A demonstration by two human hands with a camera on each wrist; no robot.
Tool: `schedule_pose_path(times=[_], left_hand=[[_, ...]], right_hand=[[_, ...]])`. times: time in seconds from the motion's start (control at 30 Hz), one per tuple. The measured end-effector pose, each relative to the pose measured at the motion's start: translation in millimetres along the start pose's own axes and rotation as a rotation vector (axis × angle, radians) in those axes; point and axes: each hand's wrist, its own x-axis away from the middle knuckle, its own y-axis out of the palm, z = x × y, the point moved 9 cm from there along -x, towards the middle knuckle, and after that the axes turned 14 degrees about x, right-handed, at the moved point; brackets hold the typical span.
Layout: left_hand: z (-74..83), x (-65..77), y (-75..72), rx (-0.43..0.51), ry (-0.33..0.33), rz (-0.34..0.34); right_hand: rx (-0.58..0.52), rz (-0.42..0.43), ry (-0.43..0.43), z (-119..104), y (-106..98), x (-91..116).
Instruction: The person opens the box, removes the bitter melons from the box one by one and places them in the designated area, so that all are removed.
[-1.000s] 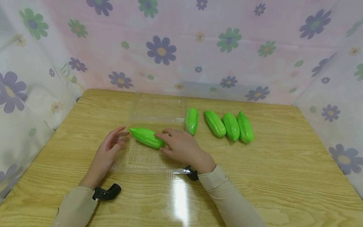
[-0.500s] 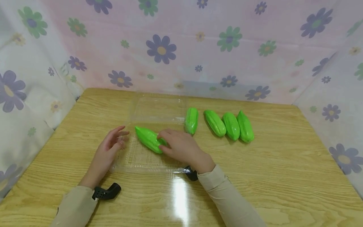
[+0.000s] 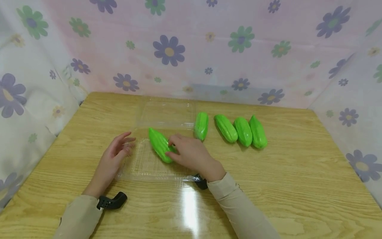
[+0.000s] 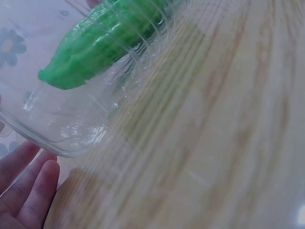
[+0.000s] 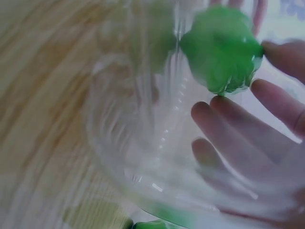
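Note:
A bright green, ridged bitter melon [image 3: 160, 146] lies slanted in the base of a clear plastic clamshell box [image 3: 137, 172], its pointed end toward the back. My right hand [image 3: 191, 153] reaches over the box's right side and pinches the melon's near end. In the right wrist view, thumb and fingertips [image 5: 259, 88] meet that blunt end. Beside the box's left wall is my left hand [image 3: 117, 151], fingers loosely bent and holding nothing. Through the clear wall, the left wrist view shows the melon's bumpy skin and tip.
The box's lid [image 3: 167, 111] lies folded back toward the flowered curtain [image 3: 191, 49]. One bitter melon [image 3: 201, 126] stands close by the box's right side. Several more lie in a row farther right, including one [image 3: 226, 128] nearest the box. All rest on a wooden table [image 3: 298, 186].
The melon in the box has turned clockwise under my right hand, its tip swinging right and toward the back. My left hand has stayed by the box's left side.

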Motion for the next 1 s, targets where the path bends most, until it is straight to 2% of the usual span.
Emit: schedule_pose_path(times=[0.23,1.0], left_hand=[[0.2,0.5,0.0,-0.003,0.001,-0.003],[0.4,-0.2,-1.0,-0.001,-0.004,0.008]], right_hand=[[-0.011,-0.028,0.008,0.8,2.0,-0.3],[0.023,0.027,0.022,1.6,-0.5,-0.6]])
